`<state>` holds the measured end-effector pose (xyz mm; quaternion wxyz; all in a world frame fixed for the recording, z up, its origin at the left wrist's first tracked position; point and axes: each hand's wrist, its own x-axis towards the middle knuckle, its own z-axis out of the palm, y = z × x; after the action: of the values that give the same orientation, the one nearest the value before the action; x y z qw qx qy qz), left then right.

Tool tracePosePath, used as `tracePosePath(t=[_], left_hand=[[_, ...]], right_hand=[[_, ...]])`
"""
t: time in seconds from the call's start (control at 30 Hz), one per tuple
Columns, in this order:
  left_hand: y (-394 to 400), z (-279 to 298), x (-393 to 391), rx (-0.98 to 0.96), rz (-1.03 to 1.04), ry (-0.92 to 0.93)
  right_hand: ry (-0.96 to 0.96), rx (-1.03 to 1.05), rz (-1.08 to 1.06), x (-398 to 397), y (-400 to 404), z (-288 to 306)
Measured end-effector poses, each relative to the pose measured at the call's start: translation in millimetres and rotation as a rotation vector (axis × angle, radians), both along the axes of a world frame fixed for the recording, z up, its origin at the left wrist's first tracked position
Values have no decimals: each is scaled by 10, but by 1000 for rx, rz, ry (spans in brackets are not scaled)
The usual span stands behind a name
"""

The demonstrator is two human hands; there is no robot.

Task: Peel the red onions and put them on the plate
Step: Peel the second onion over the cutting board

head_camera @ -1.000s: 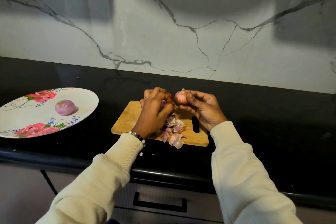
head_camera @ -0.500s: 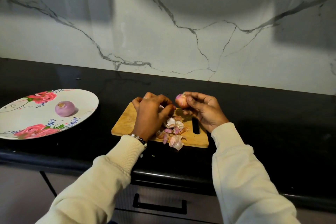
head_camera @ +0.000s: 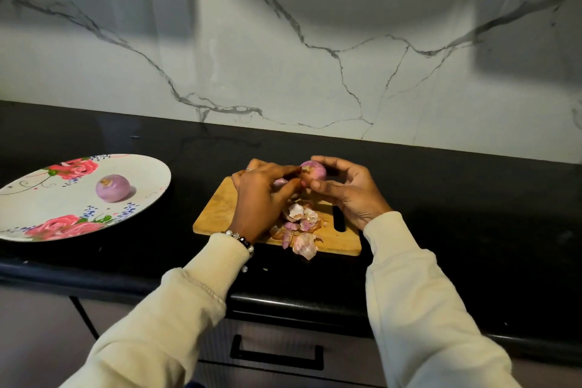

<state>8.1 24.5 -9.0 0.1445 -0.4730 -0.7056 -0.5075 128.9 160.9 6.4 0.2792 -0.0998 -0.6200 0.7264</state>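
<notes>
My right hand (head_camera: 348,192) grips a small red onion (head_camera: 315,169) above the far edge of the wooden cutting board (head_camera: 220,214). My left hand (head_camera: 263,195) reaches across to it, fingertips pinching the skin at the onion's end. A bit of purple shows under the left palm; what it is I cannot make out. One peeled onion (head_camera: 112,188) lies on the rose-patterned plate (head_camera: 47,214) at the left. Loose peels (head_camera: 299,224) are heaped on the board below my hands.
The black countertop (head_camera: 472,214) runs along a marble wall (head_camera: 315,57). One peel (head_camera: 305,247) hangs over the board's front edge. A drawer with a black handle (head_camera: 277,353) sits below the counter.
My left hand has moved right from the peel pile to the onion's end. The right hand keeps holding the onion, slightly turned.
</notes>
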Motion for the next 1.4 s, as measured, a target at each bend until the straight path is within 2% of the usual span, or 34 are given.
tracePosePath(t=[0.1,0.2,0.47,0.7,0.97,1.1,1.27,1.4], left_hand=[[4,-17,-15,23,42,-17],[17,-41,-42,20,26,-25],[12,13,20,61,-70,-164],[13,-4,18,38,-31,-87],[32,4,26,73,59,33],[27,15,28,99,81,-7],[-1,40,55,128,10,-112],[11,25,43,112,-14,-133]], right_hand=[[28,-84,54,9,-34,25],[36,-71,17,9,-34,25],[-24,142,-44,-2,19,-41],[-46,265,-72,-5,3,-36],[-43,258,-80,-50,-20,-80],[-34,254,-75,-63,-43,-85],[23,164,-84,-49,-29,-69],[3,191,-80,-38,-22,-62]])
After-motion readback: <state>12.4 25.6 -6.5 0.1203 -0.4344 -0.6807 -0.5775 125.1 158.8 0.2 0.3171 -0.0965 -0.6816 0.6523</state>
